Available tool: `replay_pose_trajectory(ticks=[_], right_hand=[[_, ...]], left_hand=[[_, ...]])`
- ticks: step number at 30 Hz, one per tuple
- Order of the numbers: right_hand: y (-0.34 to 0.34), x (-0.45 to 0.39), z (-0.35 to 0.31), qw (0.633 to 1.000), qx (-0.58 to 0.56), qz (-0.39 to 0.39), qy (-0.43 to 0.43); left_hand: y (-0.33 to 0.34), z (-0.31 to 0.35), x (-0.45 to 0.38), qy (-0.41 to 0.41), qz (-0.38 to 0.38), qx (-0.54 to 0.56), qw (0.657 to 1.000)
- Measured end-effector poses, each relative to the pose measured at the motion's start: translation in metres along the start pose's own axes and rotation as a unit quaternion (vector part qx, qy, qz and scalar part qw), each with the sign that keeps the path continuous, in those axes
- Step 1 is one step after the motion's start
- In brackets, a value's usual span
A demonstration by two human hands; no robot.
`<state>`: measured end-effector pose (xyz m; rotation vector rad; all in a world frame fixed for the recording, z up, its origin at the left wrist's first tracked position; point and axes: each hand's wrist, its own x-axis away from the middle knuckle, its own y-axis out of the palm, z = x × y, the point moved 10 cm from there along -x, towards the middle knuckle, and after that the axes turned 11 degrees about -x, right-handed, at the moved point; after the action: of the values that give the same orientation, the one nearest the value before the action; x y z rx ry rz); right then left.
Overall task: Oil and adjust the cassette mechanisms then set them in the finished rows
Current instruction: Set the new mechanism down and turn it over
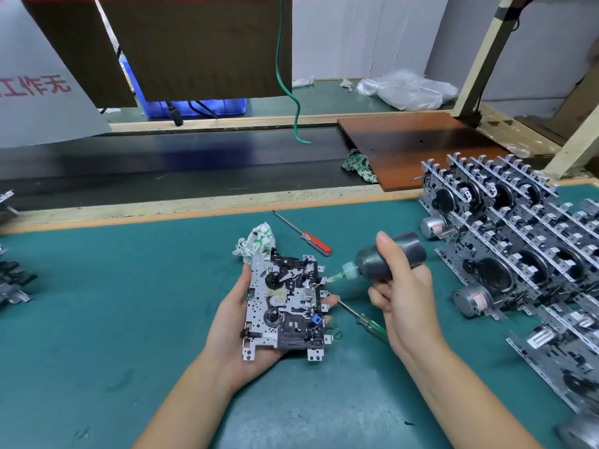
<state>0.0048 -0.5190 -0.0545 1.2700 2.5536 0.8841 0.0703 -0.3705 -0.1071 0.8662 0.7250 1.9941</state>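
Where rows stand, green mat (129, 303).

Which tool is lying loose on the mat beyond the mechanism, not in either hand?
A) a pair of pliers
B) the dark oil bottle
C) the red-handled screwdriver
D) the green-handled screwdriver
C: the red-handled screwdriver lies alone on the green mat, while the right hand grips the oil bottle together with the green-handled screwdriver, and the left hand holds the cassette mechanism.
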Motion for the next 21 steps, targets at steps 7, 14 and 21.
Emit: replay_pose_trajectory(ticks=[7,14,21], right_hand=[[0.0000,-0.0014,0.0000,1.000,0.012,-0.011,-0.004],[0.0044,-0.0006,0.0007,0.999,0.023,-0.029,-0.006],[0.0046,0.0004,-0.0003,0.999,0.033,-0.027,-0.006]], left_hand=[[0.0006,-0.0007,0.0008,-0.002,-0.005,0.008,1.000],[0.0006,-0.0002,0.0006,0.002,0.000,0.008,1.000],[0.0008,-0.0005,0.0006,0.000,-0.004,0.005,1.000]])
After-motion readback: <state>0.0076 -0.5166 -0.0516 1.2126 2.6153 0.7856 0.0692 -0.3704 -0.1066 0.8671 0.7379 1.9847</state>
